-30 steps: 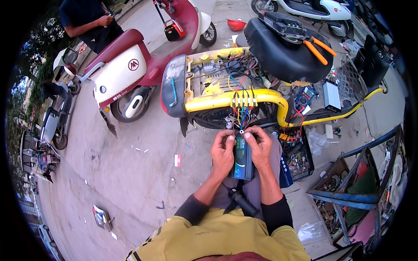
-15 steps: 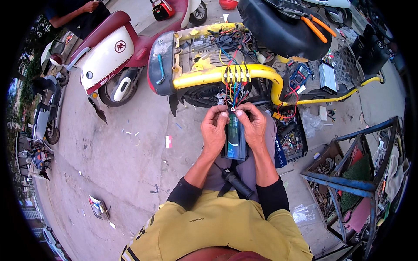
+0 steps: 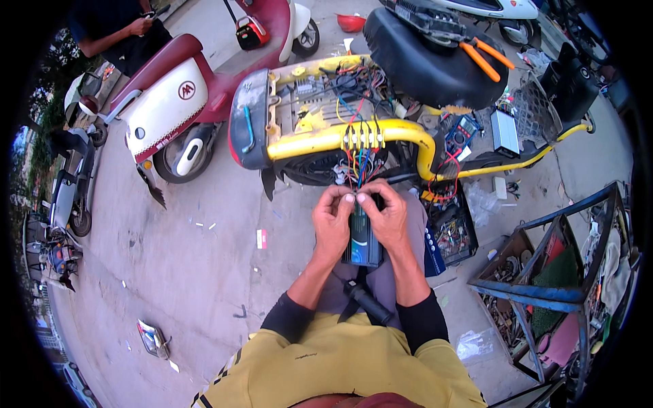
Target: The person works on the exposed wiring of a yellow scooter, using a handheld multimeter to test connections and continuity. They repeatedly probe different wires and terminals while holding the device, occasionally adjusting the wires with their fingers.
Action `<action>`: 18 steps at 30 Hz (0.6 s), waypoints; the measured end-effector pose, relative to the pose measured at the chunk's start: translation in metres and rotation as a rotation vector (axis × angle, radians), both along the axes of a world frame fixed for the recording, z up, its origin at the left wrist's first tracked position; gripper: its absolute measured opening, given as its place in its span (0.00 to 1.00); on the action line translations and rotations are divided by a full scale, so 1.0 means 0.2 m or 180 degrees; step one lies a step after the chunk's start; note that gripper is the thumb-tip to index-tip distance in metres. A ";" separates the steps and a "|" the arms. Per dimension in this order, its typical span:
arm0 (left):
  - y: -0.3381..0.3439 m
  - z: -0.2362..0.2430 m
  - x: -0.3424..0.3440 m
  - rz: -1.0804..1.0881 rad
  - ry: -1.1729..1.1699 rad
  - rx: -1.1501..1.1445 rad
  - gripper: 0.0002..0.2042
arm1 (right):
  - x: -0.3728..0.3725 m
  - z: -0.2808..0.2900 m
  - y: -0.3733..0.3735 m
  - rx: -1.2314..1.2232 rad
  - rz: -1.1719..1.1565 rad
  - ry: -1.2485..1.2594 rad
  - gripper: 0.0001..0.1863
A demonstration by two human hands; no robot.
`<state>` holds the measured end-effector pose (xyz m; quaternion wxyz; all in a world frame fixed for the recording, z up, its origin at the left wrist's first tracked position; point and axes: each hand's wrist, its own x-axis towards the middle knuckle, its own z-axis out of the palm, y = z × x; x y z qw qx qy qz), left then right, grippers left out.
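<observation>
My left hand [image 3: 331,216] and my right hand [image 3: 388,216] meet in front of me, thumbs side by side, each pinching at the ends of thin coloured wires [image 3: 362,166]. What exactly lies between the fingertips is mostly hidden. Beneath the hands, a dark finned controller box [image 3: 362,250] with a blue-green label rests across my lap. The wires run up toward a row of terminals [image 3: 362,138] on the yellow frame tube [image 3: 306,144] of an opened electric scooter. A black handlebar grip [image 3: 368,302] lies between my legs.
Right of the frame are a multimeter [image 3: 462,131] with red leads, a silver box [image 3: 505,132] and a box of small parts [image 3: 454,231]. Orange-handled pliers [image 3: 486,60] lie on the black seat [image 3: 432,58]. A blue metal rack [image 3: 544,296] stands at right; a maroon-and-white scooter [image 3: 170,102] at left.
Both hands have drawn closer together, thumbs now nearly touching, over the box's upper end. A ring terminal seen between them earlier is now covered. The scooter sits slightly lower in view.
</observation>
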<state>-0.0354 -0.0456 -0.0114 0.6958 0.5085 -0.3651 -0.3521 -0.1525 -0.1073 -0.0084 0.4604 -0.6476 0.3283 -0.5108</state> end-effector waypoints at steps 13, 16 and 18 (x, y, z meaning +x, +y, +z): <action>0.00 0.00 -0.01 0.0171 -0.0536 0.0011 0.03 | 0.00 0.00 0.00 -0.0152 0.0027 -0.0106 0.06; -0.01 0.01 -0.03 0.0240 -0.0538 -0.0105 0.03 | 0.01 -0.01 0.00 -0.0126 0.0017 -0.0148 0.06; -0.01 0.00 -0.03 0.0293 -0.0667 -0.0128 0.03 | 0.01 -0.02 0.00 -0.0118 -0.0001 -0.0175 0.06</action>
